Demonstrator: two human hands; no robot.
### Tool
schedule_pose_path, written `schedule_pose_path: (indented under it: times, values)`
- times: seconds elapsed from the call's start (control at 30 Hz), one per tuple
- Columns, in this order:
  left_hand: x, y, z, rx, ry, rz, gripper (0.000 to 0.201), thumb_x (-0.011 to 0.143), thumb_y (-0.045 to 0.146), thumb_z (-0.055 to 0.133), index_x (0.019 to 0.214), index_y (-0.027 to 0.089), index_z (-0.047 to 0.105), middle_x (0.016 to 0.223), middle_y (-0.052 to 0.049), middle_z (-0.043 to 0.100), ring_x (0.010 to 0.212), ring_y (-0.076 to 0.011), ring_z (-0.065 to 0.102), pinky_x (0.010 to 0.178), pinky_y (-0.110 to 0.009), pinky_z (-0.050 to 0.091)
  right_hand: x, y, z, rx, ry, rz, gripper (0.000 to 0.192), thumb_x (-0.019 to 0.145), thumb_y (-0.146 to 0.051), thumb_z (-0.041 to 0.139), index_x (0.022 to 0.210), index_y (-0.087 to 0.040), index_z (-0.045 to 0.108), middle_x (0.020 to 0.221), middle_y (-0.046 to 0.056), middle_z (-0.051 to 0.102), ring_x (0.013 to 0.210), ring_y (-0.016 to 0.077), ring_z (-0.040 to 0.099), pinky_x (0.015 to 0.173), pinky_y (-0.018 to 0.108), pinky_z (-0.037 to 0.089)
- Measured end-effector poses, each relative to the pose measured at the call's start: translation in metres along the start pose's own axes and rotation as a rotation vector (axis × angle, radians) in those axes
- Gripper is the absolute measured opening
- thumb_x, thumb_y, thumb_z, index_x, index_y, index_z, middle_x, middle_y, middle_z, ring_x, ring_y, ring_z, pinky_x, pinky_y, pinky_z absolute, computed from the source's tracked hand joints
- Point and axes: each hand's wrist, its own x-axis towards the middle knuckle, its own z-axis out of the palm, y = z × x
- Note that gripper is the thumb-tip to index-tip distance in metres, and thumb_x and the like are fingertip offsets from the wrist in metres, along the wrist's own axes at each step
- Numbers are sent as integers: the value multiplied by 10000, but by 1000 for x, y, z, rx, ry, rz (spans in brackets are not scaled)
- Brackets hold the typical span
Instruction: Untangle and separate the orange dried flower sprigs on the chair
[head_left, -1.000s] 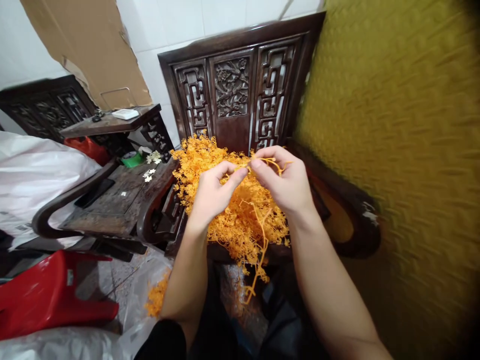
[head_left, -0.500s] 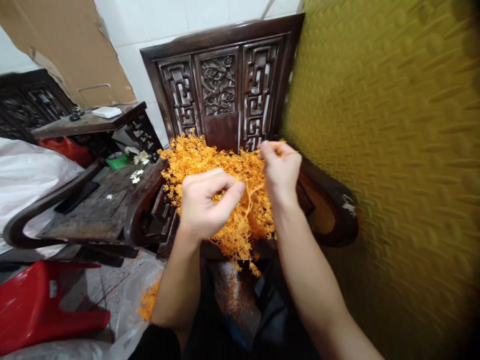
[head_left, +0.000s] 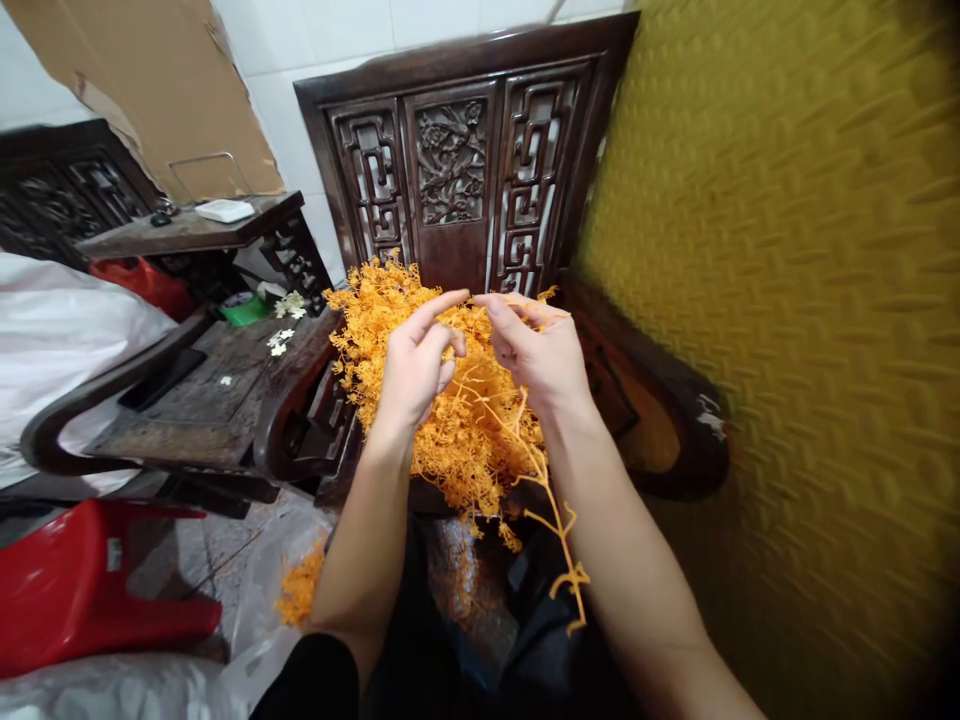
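Observation:
A heap of orange dried-looking flower sprigs (head_left: pixel 480 450) lies on the seat of a dark wooden chair in front of me. My right hand (head_left: pixel 536 350), over the heap's right side, pinches a thin orange sprig; part of it shows along the fingers. My left hand (head_left: pixel 420 365) faces it, index finger stretched to the right hand's fingertips, the other fingers loosely curled and apart from the thumb. Nothing shows held in it. A mostly bare, branching orange stem (head_left: pixel 553 500) hangs below my right hand, beside the forearm; whether anything holds it I cannot tell.
The carved chair back (head_left: pixel 450 170) stands against the tiled wall. A yellow textured panel (head_left: pixel 810 250) closes off the right. On the left are another wooden seat with green tape (head_left: pixel 245 309), a red plastic stool (head_left: pixel 82 590) and a clear bag with orange pieces (head_left: pixel 300 585).
My hands have come together, the right moving left and my left index finger straightening out. The bare stem, earlier over the heap, now hangs lower beside my right forearm.

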Motion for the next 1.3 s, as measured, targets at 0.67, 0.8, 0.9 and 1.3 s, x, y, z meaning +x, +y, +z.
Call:
schedule_pose_path:
  times: [0.67, 0.8, 0.9, 1.3]
  values:
    - [-9, -10, 12, 502, -12, 369, 350, 890, 196, 602, 590, 200, 422, 568, 55, 402, 580, -108, 387, 614, -300, 321, 29, 46, -19, -96, 447, -95, 443, 812, -554, 834, 785, -215, 550, 695, -40, 516, 605, 96, 465, 504, 230, 358]
    - [-34, 13, 10, 300, -117, 349, 344, 891, 189, 571, 588, 207, 410, 568, 35, 467, 551, -105, 384, 548, -294, 289, 47, 32, -70, 141, 765, 139, 426, 934, -420, 751, 767, -217, 416, 650, -95, 394, 470, 43, 258, 415, 186, 176]
    - [-36, 19, 7, 218, -112, 393, 287, 831, 136, 563, 589, 198, 423, 794, -35, 714, 650, -109, 529, 580, -281, 364, 41, 15, -83, 195, 476, 152, 461, 848, -511, 826, 817, -213, 477, 721, -80, 480, 480, 29, 300, 402, 173, 164]
    - [0, -15, 4, 307, -51, 147, 165, 867, 140, 548, 1003, 225, 584, 752, -1, 653, 557, -103, 521, 550, -263, 436, 9, 29, -9, 105, 126, 81, 455, 717, -655, 860, 910, -258, 753, 751, -15, 555, 595, 95, 438, 513, 254, 361]
